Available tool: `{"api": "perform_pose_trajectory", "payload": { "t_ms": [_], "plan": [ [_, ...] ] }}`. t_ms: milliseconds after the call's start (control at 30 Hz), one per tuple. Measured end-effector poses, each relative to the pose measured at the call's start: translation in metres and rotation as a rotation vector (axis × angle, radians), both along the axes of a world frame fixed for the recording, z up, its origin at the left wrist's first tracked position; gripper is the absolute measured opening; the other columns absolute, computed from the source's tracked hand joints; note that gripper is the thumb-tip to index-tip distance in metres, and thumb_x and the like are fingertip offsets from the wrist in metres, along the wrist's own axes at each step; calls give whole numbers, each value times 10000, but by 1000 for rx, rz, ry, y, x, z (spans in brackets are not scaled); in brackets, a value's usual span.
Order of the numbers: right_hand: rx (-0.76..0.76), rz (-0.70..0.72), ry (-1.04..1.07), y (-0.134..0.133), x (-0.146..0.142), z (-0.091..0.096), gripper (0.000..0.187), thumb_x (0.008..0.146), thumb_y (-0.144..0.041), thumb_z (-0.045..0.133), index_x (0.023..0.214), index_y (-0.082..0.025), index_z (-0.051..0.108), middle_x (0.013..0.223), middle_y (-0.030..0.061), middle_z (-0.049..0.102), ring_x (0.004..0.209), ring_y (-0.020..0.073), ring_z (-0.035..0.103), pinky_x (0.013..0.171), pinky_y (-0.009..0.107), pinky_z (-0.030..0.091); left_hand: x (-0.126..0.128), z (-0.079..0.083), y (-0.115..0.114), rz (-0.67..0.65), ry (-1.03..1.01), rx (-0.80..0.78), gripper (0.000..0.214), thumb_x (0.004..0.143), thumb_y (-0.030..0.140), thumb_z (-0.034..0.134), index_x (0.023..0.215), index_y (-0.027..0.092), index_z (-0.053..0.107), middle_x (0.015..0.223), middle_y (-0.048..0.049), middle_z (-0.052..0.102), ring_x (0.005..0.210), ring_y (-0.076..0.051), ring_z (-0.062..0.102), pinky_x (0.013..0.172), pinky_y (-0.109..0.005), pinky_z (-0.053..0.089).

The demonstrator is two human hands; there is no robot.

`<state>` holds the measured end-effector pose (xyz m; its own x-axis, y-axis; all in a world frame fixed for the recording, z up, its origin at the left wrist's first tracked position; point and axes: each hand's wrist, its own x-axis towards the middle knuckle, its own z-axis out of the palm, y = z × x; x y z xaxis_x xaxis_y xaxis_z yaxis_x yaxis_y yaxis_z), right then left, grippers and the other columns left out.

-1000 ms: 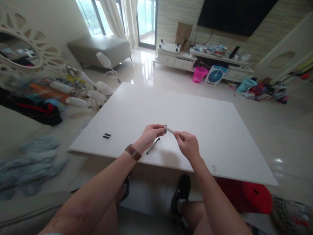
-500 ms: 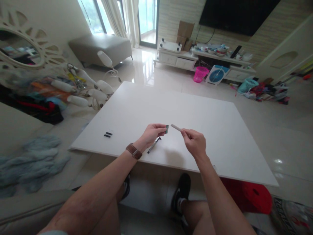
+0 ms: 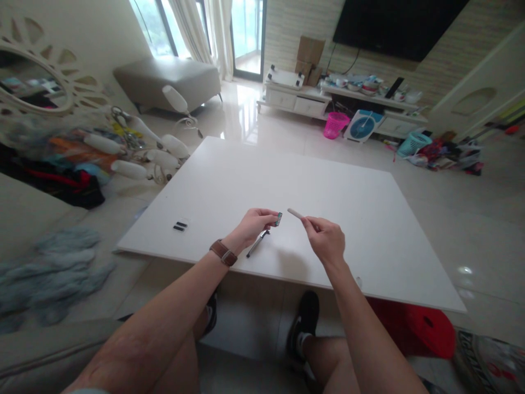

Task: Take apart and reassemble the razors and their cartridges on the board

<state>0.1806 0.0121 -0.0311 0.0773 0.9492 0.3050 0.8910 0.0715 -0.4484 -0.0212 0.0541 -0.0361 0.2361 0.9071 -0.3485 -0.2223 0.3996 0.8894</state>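
Note:
My left hand point(image 3: 257, 221) pinches a small razor head point(image 3: 279, 219), dark-edged with a green strip, between thumb and fingers. Facing it across a short gap, my right hand point(image 3: 326, 236) grips one end of a thin grey flat stick point(image 3: 294, 213); its free end points at the razor head without touching it. Below my left hand a silver and black razor handle point(image 3: 256, 245) lies on the white table point(image 3: 328, 189). Two small black pieces point(image 3: 179, 226) rest near the table's left side, with something clear beside them.
A lamp with several white shades point(image 3: 162, 158) stands past the table's left edge. Under the front right edge is a red container point(image 3: 426, 328). Grey fluffy cloth point(image 3: 61, 271) lies on the floor at left. Beyond the table are a pink basket point(image 3: 335, 126) and a blue-and-white fan point(image 3: 362, 127).
The razor head has tilted slightly in my left hand and come a little lower. My right hand and the grey stick have hardly moved.

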Motion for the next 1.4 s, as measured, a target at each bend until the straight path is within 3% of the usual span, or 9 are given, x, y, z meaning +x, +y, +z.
{"api": "perform_pose_trajectory", "payload": {
  "t_ms": [100, 400, 533, 667, 800, 967, 1100, 1267, 1400],
  "plan": [
    [-54, 74, 39, -1, -1, 0, 302, 929, -510, 578, 894, -304, 796, 718, 1, 713, 645, 152, 601, 571, 266, 317, 0, -1, 0, 0, 2, 7, 131, 678, 149, 744, 794, 93, 772, 721, -77, 691, 644, -106, 550, 621, -255, 380],
    [-40, 96, 10, -1, -1, 1, 303, 938, -497, 568, 889, -301, 793, 753, 4, 728, 667, 158, 615, 580, 267, 325, 0, -3, 0, 16, -12, -13, 146, 672, 172, 779, 798, 100, 769, 746, -89, 703, 683, -124, 580, 660, -272, 404],
    [7, 15, 6, -1, -1, 0, 304, 941, -483, 567, 887, -289, 795, 777, 18, 735, 679, 168, 616, 588, 272, 327, 0, -3, 0, 10, -12, -11, 154, 663, 168, 789, 802, 104, 771, 766, -97, 712, 700, -129, 589, 654, -268, 404],
    [-45, 106, 22, 0, -2, 0, 281, 941, -476, 577, 892, -303, 794, 762, 4, 733, 670, 158, 617, 589, 268, 330, 0, -3, -1, 18, -11, -12, 156, 663, 159, 784, 807, 101, 769, 762, -96, 712, 693, -127, 588, 655, -267, 406],
    [-10, 28, 8, 0, -1, 1, 299, 947, -477, 566, 883, -291, 792, 793, 12, 743, 691, 168, 626, 594, 274, 326, 0, -2, -2, 7, 12, -7, 142, 672, 152, 770, 803, 100, 770, 791, -105, 719, 702, -126, 591, 657, -266, 403],
    [-47, 116, -10, -2, -1, 1, 286, 941, -469, 574, 881, -294, 792, 761, 4, 733, 678, 162, 622, 589, 272, 323, 0, -1, -3, 21, 12, -6, 139, 666, 155, 773, 794, 101, 769, 765, -101, 710, 696, -130, 590, 664, -276, 408],
    [-9, 19, -10, -1, -1, 3, 300, 945, -468, 566, 883, -285, 795, 778, 12, 738, 687, 166, 620, 597, 276, 325, 0, 0, -2, 13, 27, -19, 131, 667, 153, 765, 786, 96, 767, 771, -101, 710, 693, -128, 586, 655, -273, 404],
    [-70, 99, -1, -1, -3, 2, 280, 943, -457, 572, 898, -294, 796, 774, 1, 738, 684, 155, 624, 595, 267, 325, 0, 0, -2, 10, 37, -28, 148, 672, 141, 747, 810, 93, 765, 774, -96, 711, 706, -129, 595, 666, -266, 412],
    [-44, 13, -7, 0, -2, 1, 312, 954, -475, 551, 898, -288, 795, 807, 9, 746, 706, 165, 631, 599, 272, 323, 1, 0, -2, -3, 45, -30, 153, 675, 155, 753, 813, 91, 765, 798, -104, 719, 706, -127, 590, 653, -262, 405]
  ]
}}
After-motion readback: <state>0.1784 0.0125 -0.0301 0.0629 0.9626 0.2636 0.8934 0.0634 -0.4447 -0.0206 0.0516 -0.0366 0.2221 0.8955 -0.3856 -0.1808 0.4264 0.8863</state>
